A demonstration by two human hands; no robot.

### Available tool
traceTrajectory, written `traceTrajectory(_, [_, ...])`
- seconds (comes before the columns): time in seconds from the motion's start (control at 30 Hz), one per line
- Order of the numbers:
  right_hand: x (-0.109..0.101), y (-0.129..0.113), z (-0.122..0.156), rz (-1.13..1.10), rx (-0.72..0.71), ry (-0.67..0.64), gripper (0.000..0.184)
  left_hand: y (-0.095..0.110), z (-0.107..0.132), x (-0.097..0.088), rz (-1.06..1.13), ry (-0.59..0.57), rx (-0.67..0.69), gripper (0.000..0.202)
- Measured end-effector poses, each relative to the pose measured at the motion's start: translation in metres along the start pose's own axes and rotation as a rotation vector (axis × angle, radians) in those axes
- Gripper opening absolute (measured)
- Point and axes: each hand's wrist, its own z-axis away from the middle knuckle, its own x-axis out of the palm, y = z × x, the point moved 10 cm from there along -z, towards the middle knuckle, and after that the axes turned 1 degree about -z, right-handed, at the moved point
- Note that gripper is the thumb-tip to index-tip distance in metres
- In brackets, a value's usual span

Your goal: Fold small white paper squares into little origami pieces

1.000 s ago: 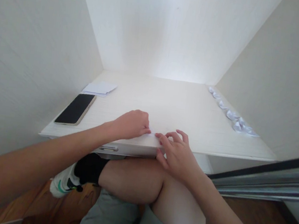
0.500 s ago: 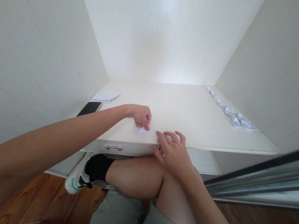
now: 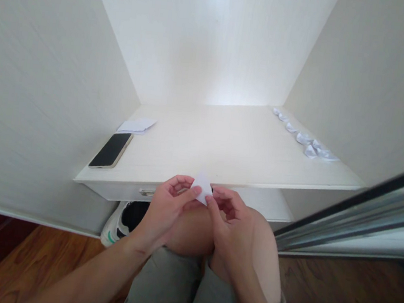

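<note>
A small piece of folded white paper (image 3: 202,187), pointed at the top, is held up between my two hands just at the shelf's front edge. My left hand (image 3: 173,202) pinches its left side between thumb and fingers. On the other side, my right hand (image 3: 229,214) grips the lower right corner, thumb in front and fingers curled behind. Both hands are above my knees. The fingertips behind the paper are partly hidden.
On the white shelf (image 3: 196,141), a stack of white paper (image 3: 137,125) and a phone (image 3: 111,150) lie at the left. Several folded white paper pieces (image 3: 311,147) line the right wall. A drawer handle (image 3: 147,192) shows below the front edge. A dark-edged sliding door frame (image 3: 364,206) stands at right.
The paper has come up off the shelf and toward me, now in both hands. My left hand has drawn back from the shelf, uncovering the phone. The view has shifted slightly.
</note>
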Motion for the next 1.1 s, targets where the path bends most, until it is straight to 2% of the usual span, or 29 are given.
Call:
traceTrajectory(0.13, [-0.007,-0.019,0.008,0.180,-0.085,-0.032,0.013,-0.008,0.024,0.006,-0.032,-0.088,-0.043,0.026])
traceTrajectory(0.27, [-0.003,-0.048,0.016,0.359,-0.252,-0.124,0.013,-0.015,0.037,0.001,-0.056,-0.114,-0.090,0.025])
traceTrajectory(0.37, [0.003,-0.063,0.025,0.411,-0.342,-0.180,0.016,-0.020,0.045,-0.003,-0.096,-0.149,-0.109,0.026])
traceTrajectory(0.53, [0.006,-0.087,0.041,0.507,-0.500,-0.136,0.018,-0.014,0.053,-0.015,-0.282,-0.142,-0.011,0.023])
traceTrajectory(0.63, [0.010,-0.098,0.050,0.555,-0.581,-0.114,0.021,-0.004,0.059,-0.015,-0.354,-0.123,0.057,0.026])
traceTrajectory(0.83, [0.011,-0.100,0.051,0.506,-0.564,-0.117,0.015,0.009,0.067,-0.011,-0.386,-0.106,0.135,0.026])
traceTrajectory(1.1, [0.015,-0.093,0.045,0.535,-0.507,-0.189,0.013,0.027,0.069,-0.010,-0.719,-0.179,0.370,0.020])
